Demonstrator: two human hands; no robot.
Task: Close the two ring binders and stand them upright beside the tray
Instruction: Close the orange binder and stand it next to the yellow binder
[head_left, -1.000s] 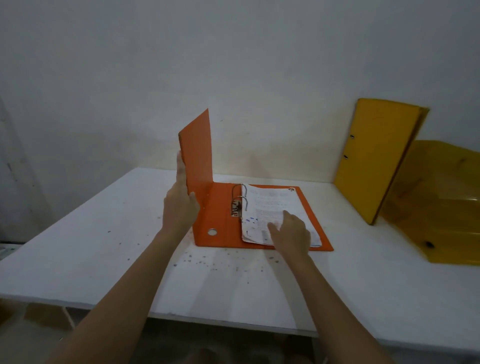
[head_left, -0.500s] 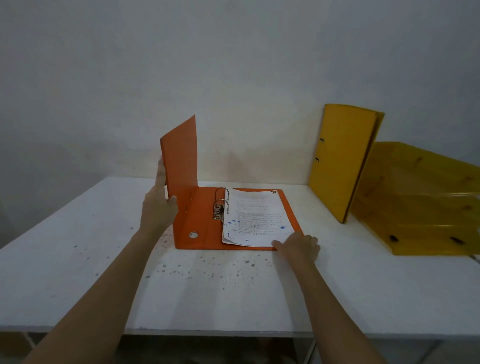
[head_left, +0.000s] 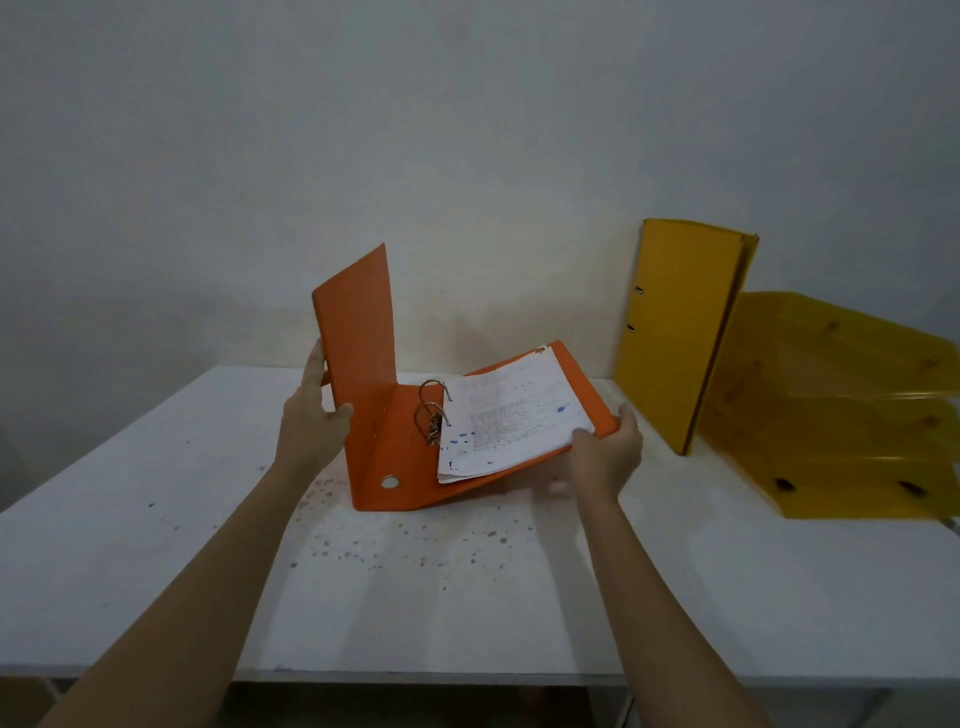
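Since the earlier frame, the back cover of the orange ring binder (head_left: 395, 447) has come off the table (head_left: 156, 519): it lay flat then and now tilts up on its right side, with only the spine resting on the tabletop. We see our right hand (head_left: 605, 460), which was flat on the table at the binder's near right corner, now clamped on that corner, thumb on top against the paper stack (head_left: 509, 415), fingers hidden beneath the cover. Our left hand (head_left: 311, 421) grips the front cover near its lower edge, thumb on the inner face, fingers behind and mostly out of sight; that cover stands nearly upright, as before. The metal rings (head_left: 431, 410) appear closed through the sheets, though the lever mechanism is too small to make out. Writing on the sheets is illegible; blue marks show along the left margin.

Right of the orange binder, well apart from it, the yellow ring binder (head_left: 675, 338) stands closed and leans slightly, touching or just beside the yellow stacked paper tray (head_left: 841, 415); we cannot tell which. The tray's right end is cut off by the frame edge. Dark speckles dot the table in front of the orange binder.
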